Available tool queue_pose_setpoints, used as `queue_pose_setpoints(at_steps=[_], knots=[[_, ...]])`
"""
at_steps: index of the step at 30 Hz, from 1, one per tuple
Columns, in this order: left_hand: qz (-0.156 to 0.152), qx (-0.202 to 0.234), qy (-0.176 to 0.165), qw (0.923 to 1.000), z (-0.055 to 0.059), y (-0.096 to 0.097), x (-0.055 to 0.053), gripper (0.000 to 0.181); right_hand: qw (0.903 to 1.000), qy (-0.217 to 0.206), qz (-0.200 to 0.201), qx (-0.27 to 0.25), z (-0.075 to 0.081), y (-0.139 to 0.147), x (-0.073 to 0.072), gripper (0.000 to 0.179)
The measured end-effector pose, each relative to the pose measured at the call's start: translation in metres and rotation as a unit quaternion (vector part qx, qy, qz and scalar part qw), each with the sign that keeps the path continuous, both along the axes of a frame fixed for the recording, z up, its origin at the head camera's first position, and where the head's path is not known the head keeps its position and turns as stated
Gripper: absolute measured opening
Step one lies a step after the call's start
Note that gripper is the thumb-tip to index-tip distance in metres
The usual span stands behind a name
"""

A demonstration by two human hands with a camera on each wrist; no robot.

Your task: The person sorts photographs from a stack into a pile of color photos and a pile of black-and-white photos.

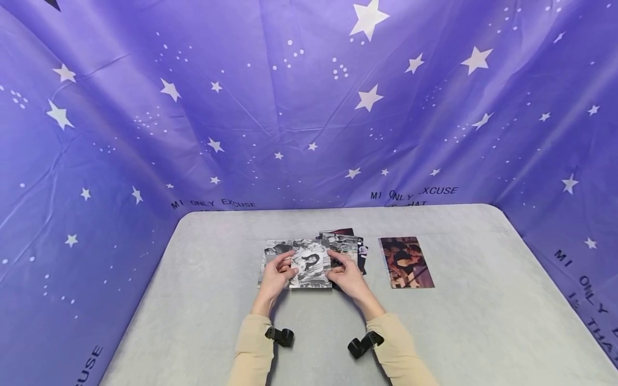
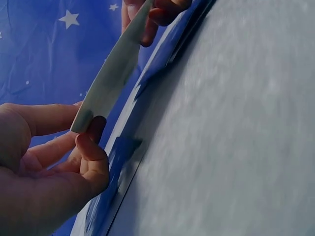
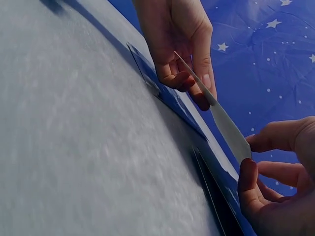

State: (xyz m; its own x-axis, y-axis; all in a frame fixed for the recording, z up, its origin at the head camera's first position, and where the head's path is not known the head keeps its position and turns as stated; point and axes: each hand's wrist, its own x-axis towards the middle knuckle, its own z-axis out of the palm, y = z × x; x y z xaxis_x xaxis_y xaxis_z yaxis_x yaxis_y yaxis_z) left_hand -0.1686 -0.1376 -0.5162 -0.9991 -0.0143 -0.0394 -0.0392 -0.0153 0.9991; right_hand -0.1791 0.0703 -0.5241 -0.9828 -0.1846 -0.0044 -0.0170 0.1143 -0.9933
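Between both hands a black-and-white photo card (image 1: 311, 265) is held up off the table, a dark-haired figure at its centre. My left hand (image 1: 276, 276) pinches its left edge between thumb and fingers. At the opposite edge, my right hand (image 1: 348, 274) pinches it the same way. Both wrist views show the card (image 2: 110, 81) nearly edge-on, with a slight bend. Behind it, another black-and-white card (image 1: 275, 250) lies at the left, and several overlapping cards (image 1: 344, 244) lie at the right, partly covered by the held card and my right hand.
A brown-toned picture card (image 1: 407, 262) lies apart on the right of the grey table (image 1: 483, 321). Purple cloth (image 1: 289, 118) with white stars hangs around the back and sides. Black wrist cameras (image 1: 280, 336) are strapped over the beige sleeves (image 1: 253, 348).
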Motion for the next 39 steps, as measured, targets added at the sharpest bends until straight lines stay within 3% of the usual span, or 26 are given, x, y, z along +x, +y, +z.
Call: queue_pose_setpoints(at_steps=[6,14,25,32,39], knots=[[0.008,-0.027,0.002,0.9996,-0.014,-0.018,-0.003,0.052,0.9999,0.0,0.015,0.005,0.002,-0.016,-0.003,0.059],[-0.004,-0.034,0.002,0.9994,-0.011,-0.039,-0.001,0.053,0.9989,0.018,0.038,0.021,0.004,-0.035,-0.005,0.065],[-0.006,-0.08,-0.011,0.9967,-0.01,-0.067,-0.006,0.051,0.9857,0.087,0.059,0.131,0.008,-0.061,-0.011,0.064],[-0.001,-0.138,-0.001,0.9904,-0.015,-0.074,-0.01,0.05,0.9747,0.12,0.055,0.18,0.005,-0.072,-0.014,0.063],[-0.011,-0.214,0.035,0.9761,-0.009,-0.078,-0.014,0.047,0.9748,0.093,0.038,0.199,-0.001,-0.081,-0.015,0.064]])
